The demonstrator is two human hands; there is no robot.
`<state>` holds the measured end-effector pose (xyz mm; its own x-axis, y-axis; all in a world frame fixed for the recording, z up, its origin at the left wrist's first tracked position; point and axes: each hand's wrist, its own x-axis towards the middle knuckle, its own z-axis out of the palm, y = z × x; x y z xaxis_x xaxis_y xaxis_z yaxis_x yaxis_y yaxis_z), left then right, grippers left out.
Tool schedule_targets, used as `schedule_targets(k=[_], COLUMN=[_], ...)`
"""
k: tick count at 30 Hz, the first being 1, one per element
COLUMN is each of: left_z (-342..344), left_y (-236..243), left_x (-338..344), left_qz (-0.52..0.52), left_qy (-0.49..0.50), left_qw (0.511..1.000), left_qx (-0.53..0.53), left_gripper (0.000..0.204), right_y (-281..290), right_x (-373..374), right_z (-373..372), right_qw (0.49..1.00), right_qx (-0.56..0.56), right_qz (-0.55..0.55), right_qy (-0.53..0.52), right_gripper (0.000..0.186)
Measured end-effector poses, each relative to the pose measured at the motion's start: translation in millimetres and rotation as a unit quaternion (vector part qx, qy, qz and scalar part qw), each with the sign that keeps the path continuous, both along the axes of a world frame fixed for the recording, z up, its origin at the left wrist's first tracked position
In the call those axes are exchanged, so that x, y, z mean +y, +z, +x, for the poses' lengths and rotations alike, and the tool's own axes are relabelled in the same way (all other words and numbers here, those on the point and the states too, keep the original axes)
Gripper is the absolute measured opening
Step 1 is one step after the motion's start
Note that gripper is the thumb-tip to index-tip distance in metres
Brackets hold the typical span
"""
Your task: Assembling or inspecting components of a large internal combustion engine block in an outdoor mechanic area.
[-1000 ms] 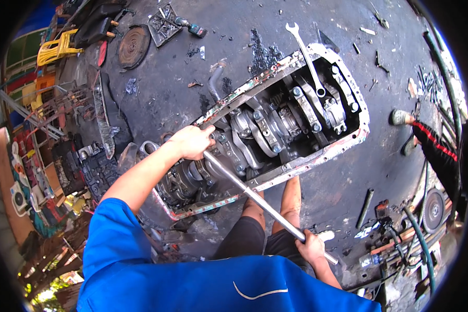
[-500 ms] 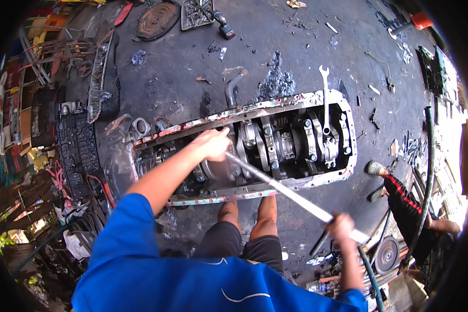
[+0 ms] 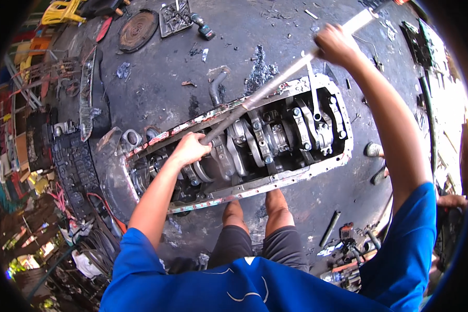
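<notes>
An engine block (image 3: 273, 183) lies open-side up before me, with its crankshaft (image 3: 254, 151) and bearing caps exposed. My left hand (image 3: 191, 150) is closed around the inner end of a long metal bar (image 3: 278, 79), low over the crankshaft; whatever is at that end is hidden by the hand and the block. Farther out, at the upper right, my right hand (image 3: 338, 44) grips the shiny, thicker part of the bar, which slants up past the block's far rim. A combination wrench (image 3: 314, 93) rests across the far rim, its ring end over the crankshaft.
A cordless power tool (image 3: 203, 27), a tray of small parts (image 3: 174, 20) and a round rusty disc (image 3: 139, 31) lie on the far floor. At left sits a dark cylinder head (image 3: 78, 156). Another person's feet (image 3: 375, 151) stand at right, near a short dark pipe (image 3: 330, 229).
My right hand has swung from the lower right to the upper right, turning the bar about its inner end. My left hand has stayed at that end, now lower in the picture.
</notes>
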<state>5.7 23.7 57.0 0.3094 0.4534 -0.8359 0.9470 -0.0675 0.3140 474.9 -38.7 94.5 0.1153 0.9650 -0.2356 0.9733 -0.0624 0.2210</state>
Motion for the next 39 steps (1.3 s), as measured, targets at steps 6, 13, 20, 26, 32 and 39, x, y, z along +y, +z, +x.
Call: schedule_targets(k=[6,13,20,26,32,39], left_z=[-16,-101,-154,-136,-138,-145], left_y=[77,66,22,11,16,43], left_x=[13,-41,-71,-54,-62,-61], left_qz=[0.055,0.032,0.033,0.028,0.026,0.01], left_qy=[-0.324,-0.533,-0.58,-0.652,-0.615,-0.634], left_qw=[0.944,0.845,0.813,0.756,0.786,0.773], left_qx=[-0.002,0.005,-0.043,-0.049,-0.053,-0.025], left_gripper=[0.042,0.026,0.044,0.03,0.038,0.04], right_y=[-22,29,10,27,22,40], right_x=[-223,-441,-509,-479,-479,-505], right_z=[-92,-405,-547,-599,-541,-596], right_qw=[0.979,0.82,0.779,0.714,0.778,0.71], right_qx=[0.116,0.308,0.269,0.324,0.339,0.39], right_qz=[-0.077,-0.231,-0.206,-0.182,-0.314,-0.207], right_qy=[-0.15,-0.423,-0.528,-0.593,-0.425,-0.549], right_gripper=[0.011,0.016,0.02,0.023,0.03,0.033])
